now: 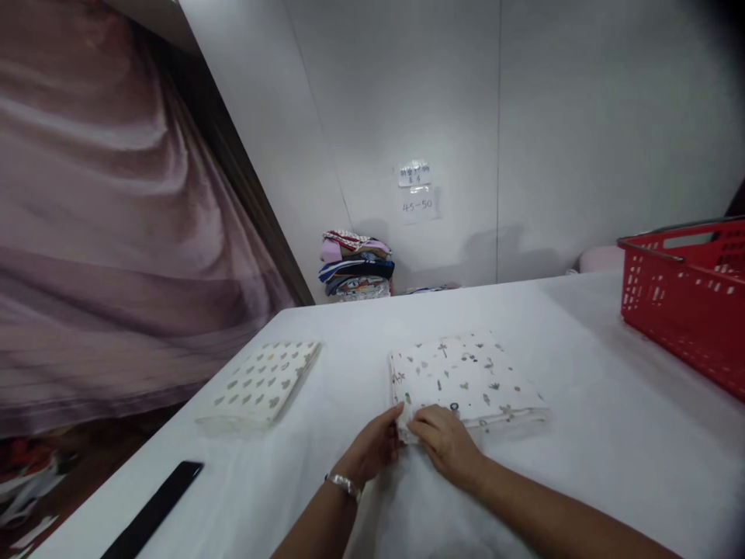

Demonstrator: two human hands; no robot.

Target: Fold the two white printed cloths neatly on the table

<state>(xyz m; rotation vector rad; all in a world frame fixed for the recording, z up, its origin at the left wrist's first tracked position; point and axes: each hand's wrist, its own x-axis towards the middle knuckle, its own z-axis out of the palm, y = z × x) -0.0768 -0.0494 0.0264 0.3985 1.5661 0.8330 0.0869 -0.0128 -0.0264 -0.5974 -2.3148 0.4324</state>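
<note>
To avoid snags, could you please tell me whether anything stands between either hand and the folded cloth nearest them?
Nothing visible does: the left hand and right hand both touch the near left corner of the folded cloth. The other patterned cloth lies apart, to the left.

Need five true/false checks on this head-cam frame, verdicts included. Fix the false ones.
1. The left hand and right hand are both at the near-left corner of a folded printed cloth. True.
2. The red basket is at the left end of the table. False: it is at the right.
3. A second folded cloth lies left of the hands. True.
4. The bracelet is on the right wrist. False: left wrist.
5. The lower wall sign reads "45-50". True.
</note>
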